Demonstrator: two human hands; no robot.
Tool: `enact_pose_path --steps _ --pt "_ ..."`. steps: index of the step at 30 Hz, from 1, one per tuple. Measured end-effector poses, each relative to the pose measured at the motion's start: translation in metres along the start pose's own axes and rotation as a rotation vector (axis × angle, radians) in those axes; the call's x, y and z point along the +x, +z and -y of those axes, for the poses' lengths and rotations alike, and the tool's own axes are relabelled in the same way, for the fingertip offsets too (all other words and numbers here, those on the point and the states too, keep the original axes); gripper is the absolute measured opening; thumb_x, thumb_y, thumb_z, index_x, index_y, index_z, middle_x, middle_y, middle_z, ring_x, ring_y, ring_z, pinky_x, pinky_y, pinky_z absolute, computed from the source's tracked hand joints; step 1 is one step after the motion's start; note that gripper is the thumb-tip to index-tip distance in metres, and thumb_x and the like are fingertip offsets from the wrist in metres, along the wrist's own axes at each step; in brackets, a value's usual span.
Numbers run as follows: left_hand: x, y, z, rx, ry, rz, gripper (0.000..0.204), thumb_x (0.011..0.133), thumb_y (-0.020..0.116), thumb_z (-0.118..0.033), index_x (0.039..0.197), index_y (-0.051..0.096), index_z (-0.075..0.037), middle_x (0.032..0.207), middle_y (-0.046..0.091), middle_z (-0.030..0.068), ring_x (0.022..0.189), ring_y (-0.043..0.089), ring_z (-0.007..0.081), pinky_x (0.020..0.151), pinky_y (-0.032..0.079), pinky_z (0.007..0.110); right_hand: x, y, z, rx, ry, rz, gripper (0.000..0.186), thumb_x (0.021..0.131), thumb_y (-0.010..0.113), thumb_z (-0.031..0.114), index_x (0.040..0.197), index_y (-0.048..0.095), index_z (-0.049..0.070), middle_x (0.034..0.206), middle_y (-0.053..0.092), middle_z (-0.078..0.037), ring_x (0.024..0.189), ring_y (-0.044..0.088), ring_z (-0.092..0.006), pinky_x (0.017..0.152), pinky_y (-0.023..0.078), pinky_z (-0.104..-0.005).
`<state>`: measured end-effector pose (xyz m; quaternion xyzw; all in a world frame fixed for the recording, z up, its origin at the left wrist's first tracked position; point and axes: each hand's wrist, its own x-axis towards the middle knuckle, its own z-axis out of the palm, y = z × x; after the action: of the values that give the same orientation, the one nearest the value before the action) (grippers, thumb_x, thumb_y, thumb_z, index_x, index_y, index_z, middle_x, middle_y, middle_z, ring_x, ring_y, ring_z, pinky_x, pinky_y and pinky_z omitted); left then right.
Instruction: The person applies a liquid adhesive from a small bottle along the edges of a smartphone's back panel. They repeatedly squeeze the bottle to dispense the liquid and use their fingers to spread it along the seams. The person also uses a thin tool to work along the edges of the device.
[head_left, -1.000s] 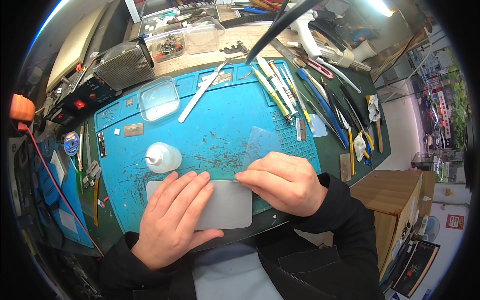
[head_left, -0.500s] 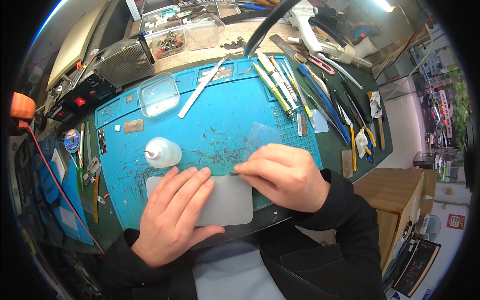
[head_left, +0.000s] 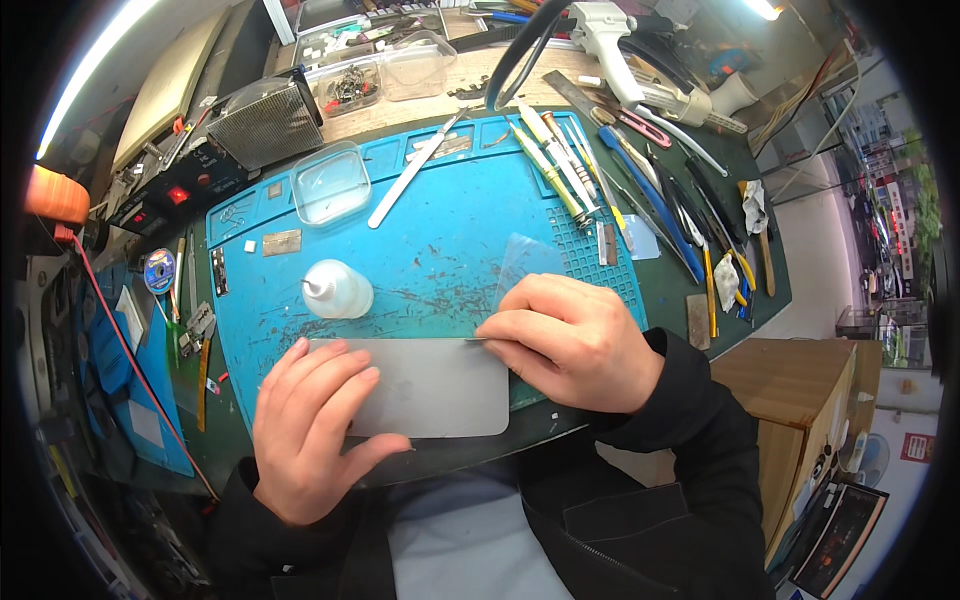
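Observation:
A flat grey rectangular panel (head_left: 435, 390) with rounded corners lies at the front edge of the blue work mat (head_left: 420, 270). Across its left end rests my left hand (head_left: 315, 425), open, fingers stretched out and thumb apart near the lower edge. My right hand (head_left: 575, 345) pinches a small thin dark piece (head_left: 477, 342) at the panel's far edge, close to the right corner. Most of that piece is hidden by the fingers. Just beyond the panel stands a white translucent squeeze bottle (head_left: 338, 290) with a thin tip. A clear film sheet (head_left: 527, 262) lies behind my right hand.
A clear plastic box (head_left: 332, 185) and a silver flat tool (head_left: 410, 180) lie farther back. Several pens, tweezers and pliers (head_left: 685, 215) crowd the right side. At left are a solder spool (head_left: 160, 271) and a black device with a red switch (head_left: 178, 194).
My left hand has slid left along the panel, uncovering more of it. My right hand still pinches at the far edge, shifted slightly right. The view has shifted a little.

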<state>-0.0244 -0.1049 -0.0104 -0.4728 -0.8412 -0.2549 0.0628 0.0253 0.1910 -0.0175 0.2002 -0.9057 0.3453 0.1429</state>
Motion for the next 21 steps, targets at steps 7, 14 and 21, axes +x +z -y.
enact_pose_path --steps 7,14,21 --pt "-0.012 0.001 0.015 -0.054 -0.096 -0.010 0.075 0.085 0.083 -0.048 0.137 0.062 0.002 0.136 0.066 0.0197 0.128 0.063 0.0403 0.112 0.047 0.055 0.000 0.003 -0.003 -0.011 -0.013 0.011 0.014 0.085 0.079 0.005 0.094 0.068 0.005 0.089 0.064 -0.006 0.079 0.068 -0.0257 0.068 0.057 -0.0360" --pt "-0.007 0.003 0.016 -0.051 -0.129 0.044 0.088 0.077 0.087 -0.049 0.141 0.058 0.002 0.142 0.063 0.0196 0.132 0.059 0.0415 0.114 0.045 0.057 0.001 0.003 -0.004 -0.010 -0.020 0.030 0.014 0.085 0.079 0.005 0.092 0.067 0.005 0.087 0.062 -0.006 0.078 0.067 -0.0260 0.066 0.057 -0.0366" --pt "-0.007 0.003 0.014 -0.074 -0.147 0.053 0.089 0.074 0.090 -0.045 0.142 0.057 0.002 0.142 0.063 0.0192 0.132 0.059 0.0420 0.114 0.044 0.058 0.003 0.003 -0.001 -0.030 -0.023 0.039 0.013 0.084 0.079 0.005 0.090 0.067 0.005 0.085 0.062 -0.006 0.077 0.067 -0.0259 0.064 0.056 -0.0369"
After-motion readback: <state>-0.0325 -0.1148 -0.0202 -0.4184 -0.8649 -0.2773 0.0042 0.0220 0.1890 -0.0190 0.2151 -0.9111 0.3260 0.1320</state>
